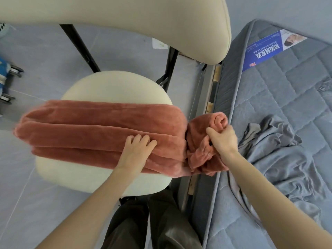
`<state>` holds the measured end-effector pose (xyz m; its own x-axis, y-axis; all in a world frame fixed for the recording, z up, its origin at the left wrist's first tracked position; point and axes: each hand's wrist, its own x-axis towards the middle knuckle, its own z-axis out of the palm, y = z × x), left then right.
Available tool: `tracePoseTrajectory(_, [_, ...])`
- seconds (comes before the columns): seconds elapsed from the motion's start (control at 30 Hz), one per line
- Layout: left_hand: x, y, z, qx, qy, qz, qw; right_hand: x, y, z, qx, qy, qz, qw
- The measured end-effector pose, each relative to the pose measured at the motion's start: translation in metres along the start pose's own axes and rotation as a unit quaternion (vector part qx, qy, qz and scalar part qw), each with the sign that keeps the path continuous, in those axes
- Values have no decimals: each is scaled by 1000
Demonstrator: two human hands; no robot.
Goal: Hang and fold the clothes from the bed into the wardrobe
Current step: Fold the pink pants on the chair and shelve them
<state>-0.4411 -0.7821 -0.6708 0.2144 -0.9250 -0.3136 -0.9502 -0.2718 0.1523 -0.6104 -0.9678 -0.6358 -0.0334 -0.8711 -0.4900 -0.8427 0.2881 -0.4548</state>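
Fingers (139,139) of left hand (137,151) pressed flat on folded rust fleece (89,130) at centre frame across chair seat (115,85), right hand (223,139) clenching its bunched end: seemingly mid-fold, next tuck that end over.

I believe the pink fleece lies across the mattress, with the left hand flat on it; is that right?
Not quite: in the head view the fleece lies across the chair seat, not the mattress. The left hand is indeed flat on it.

A folded rust-pink fleece garment (100,130) lies across the chair seat, its right end seemingly bunched.
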Motion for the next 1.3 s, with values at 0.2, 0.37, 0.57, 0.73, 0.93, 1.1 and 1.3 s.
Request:
tracePoseTrajectory(0.2, [-30,-6,-17,-24,11,163,986,2,6,-66,-128,77,-69,986])
tracePoseTrajectory(0.37, [-60,-6,-5,-97,14,89,991,-13,-3,-58,-175,14,-99,980])
tracePoseTrajectory(0.57, [-51,1,-2,-193,47,-93,976,-62,-33,22,-15,-165,-146,975])
tracePoseTrajectory(0.73, [-36,23,-18,-357,186,-196,894,-63,-22,54,142,-214,-85,963])
tracePoseTrajectory(0.93, [-7,60,-6,-168,-2,-83,982,-45,11,43,398,-265,88,874])
tracePoseTrajectory(1.1, [-7,46,19,-126,-24,-72,989,-24,41,52,183,-41,-26,982])
tracePoseTrajectory(1.3, [-6,32,29,-151,-16,-33,988,15,71,81,160,-191,171,953])
